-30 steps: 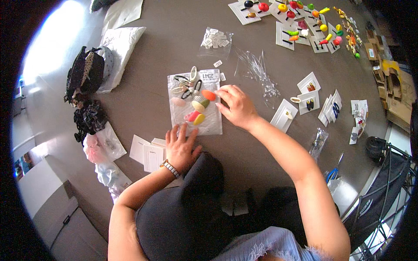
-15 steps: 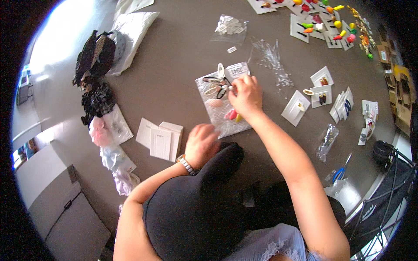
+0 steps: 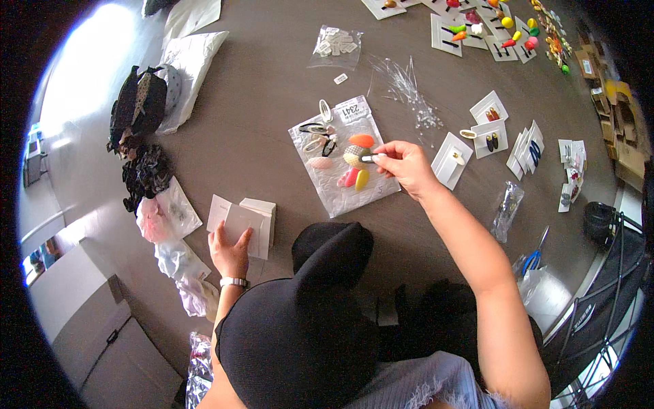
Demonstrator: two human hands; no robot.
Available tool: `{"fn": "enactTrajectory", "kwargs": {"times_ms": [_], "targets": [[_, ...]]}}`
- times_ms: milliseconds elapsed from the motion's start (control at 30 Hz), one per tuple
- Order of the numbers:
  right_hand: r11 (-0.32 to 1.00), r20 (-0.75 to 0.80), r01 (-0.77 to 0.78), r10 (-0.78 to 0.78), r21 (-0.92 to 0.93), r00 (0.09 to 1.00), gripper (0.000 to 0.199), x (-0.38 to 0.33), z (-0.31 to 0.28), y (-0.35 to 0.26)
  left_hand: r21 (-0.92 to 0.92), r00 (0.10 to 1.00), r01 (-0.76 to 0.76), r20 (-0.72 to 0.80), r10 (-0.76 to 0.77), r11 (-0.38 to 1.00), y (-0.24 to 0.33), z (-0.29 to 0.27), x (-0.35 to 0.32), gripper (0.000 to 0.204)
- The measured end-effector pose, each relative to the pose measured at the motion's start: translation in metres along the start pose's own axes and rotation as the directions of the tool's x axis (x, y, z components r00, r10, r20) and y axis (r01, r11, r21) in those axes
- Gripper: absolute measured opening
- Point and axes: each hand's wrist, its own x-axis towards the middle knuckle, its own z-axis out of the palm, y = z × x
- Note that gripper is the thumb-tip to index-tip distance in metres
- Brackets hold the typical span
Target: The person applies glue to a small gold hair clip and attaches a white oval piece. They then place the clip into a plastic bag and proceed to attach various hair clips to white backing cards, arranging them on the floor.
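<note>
My right hand [image 3: 403, 167] pinches the dark end of a small hair clip [image 3: 368, 159] over a white plastic packet [image 3: 338, 184]. A checked, padded piece [image 3: 354, 156] lies right by the clip's tip; whether it belongs to that clip I cannot tell. Also on the packet are an orange clip [image 3: 362, 140], a yellow one [image 3: 362, 180], a pink one [image 3: 351, 178], a pale pink oval [image 3: 320, 163] and several black and cream snap clips [image 3: 313, 143]. To the left, my left hand [image 3: 230, 253] grips a white card [image 3: 243, 219] at the card stack [image 3: 266, 206], thumb on its face.
Cards with clips [image 3: 451, 161] lie to the right, near clear plastic strands [image 3: 409, 95] and blue-handled scissors [image 3: 533, 259]. A bag of white tags [image 3: 335, 45] sits farther off. Scrunchies [image 3: 148, 170] line the left side. Colourful clips on cards [image 3: 446, 34] fill the far right.
My left hand has moved left onto the white cards and grasped one. My right hand has drawn back slightly from the snap clips and now holds a clip. The view has shifted a little.
</note>
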Motion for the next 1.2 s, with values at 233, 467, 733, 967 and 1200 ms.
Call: {"fn": "enactTrajectory", "kwargs": {"times_ms": [233, 467, 733, 967, 1200], "targets": [[0.954, -0.074, -0.106, 0.089, -0.28, 0.993, 0.015, -0.032, -0.028, 0.035, -0.327, 0.944, 0.167, 0.325, -0.055, 0.93, 0.037, -0.044, 0.023, 0.013], [0.636, -0.222, -0.09, -0.13, -0.767, 0.966, 0.016, -0.047, -0.024, 0.047, -0.751, 0.836, 0.258, 0.489, 0.249, 0.608, 0.147, -0.034, 0.037, 0.006], [0.672, -0.225, -0.09, -0.117, -0.735, 0.967, 0.018, -0.041, -0.028, 0.042, -0.842, 0.741, 0.355, 0.518, 0.427, 0.407, 0.219, 0.013, 0.023, 0.009], [0.923, -0.127, 0.24, -0.211, 0.302, 0.969, 0.006, -0.061, -0.03, -0.017, -0.864, 0.754, 0.408, 0.501, 0.425, 0.294, 0.233, 0.03, 0.01, 0.019], [0.925, -0.089, 0.334, -0.323, 0.183, 0.942, 0.01, -0.071, -0.004, -0.044, -0.859, 0.716, 0.46, 0.509, 0.477, 0.225, 0.253, 0.027, -0.007, 0.02]]}}
